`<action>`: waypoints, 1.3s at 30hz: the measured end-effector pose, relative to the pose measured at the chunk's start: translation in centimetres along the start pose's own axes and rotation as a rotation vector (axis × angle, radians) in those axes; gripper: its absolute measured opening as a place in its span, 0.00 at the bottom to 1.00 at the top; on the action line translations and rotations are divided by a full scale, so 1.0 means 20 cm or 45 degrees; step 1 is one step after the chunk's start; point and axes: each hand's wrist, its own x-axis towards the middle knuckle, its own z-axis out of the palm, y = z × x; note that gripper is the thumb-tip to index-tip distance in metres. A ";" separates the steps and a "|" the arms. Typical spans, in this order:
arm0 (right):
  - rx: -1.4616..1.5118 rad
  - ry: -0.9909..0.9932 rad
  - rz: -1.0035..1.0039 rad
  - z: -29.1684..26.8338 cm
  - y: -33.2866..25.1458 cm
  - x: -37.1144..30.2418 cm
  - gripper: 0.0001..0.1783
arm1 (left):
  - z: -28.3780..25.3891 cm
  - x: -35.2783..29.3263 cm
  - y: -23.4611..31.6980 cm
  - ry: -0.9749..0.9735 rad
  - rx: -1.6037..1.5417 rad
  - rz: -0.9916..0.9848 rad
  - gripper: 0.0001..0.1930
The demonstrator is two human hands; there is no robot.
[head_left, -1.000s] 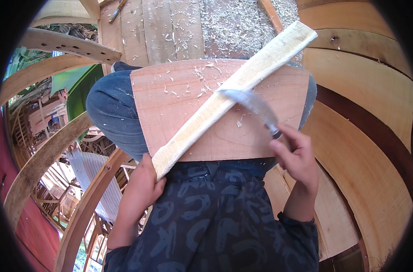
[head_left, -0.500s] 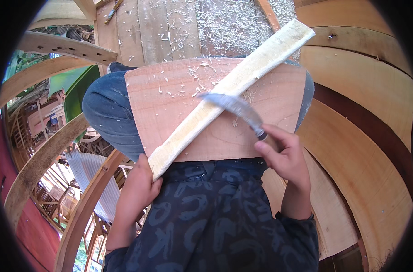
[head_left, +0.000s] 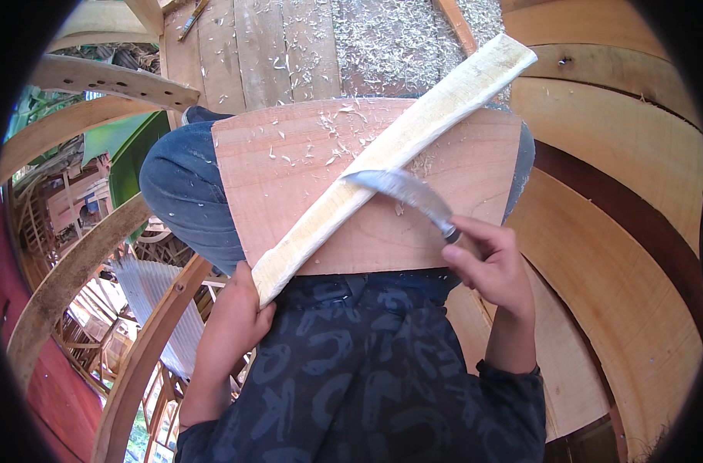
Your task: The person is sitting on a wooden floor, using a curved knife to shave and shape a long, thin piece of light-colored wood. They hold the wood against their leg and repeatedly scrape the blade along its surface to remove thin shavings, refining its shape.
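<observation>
A long pale wooden bar (head_left: 413, 131) lies slantwise over a reddish wooden board (head_left: 290, 185) on my lap. My left hand (head_left: 237, 312) is closed round the bar's near lower end. In my right hand (head_left: 492, 261) is a curved-blade knife (head_left: 404, 189), its short dark handle wrapped by my fingers. The blade lies across the bar near its middle, tip toward the left; whether its edge touches the wood I cannot tell. Thin shavings (head_left: 336, 150) are scattered over the board.
A heap of wood shavings (head_left: 390, 46) covers the plank floor (head_left: 263, 54) ahead. Curved planks (head_left: 614, 224) form a wall on my right. Bent wooden ribs (head_left: 66, 289) rise on my left, with a corrugated sheet (head_left: 158, 309) and timber seen beyond them.
The knife and my right hand have shifted slightly toward me and to the right along the bar. My left hand and the bar stay nearly in place.
</observation>
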 end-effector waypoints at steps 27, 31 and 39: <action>0.241 0.263 0.149 0.01 -0.03 0.00 0.21 | 0.02 -0.02 0.05 0.108 0.033 -0.103 0.21; 0.120 0.240 0.175 0.07 -0.04 -0.02 0.21 | 0.04 -0.01 0.02 0.117 0.021 -0.051 0.21; 0.241 0.476 0.066 0.02 -0.02 -0.01 0.21 | 0.04 -0.01 0.01 0.100 0.044 -0.068 0.22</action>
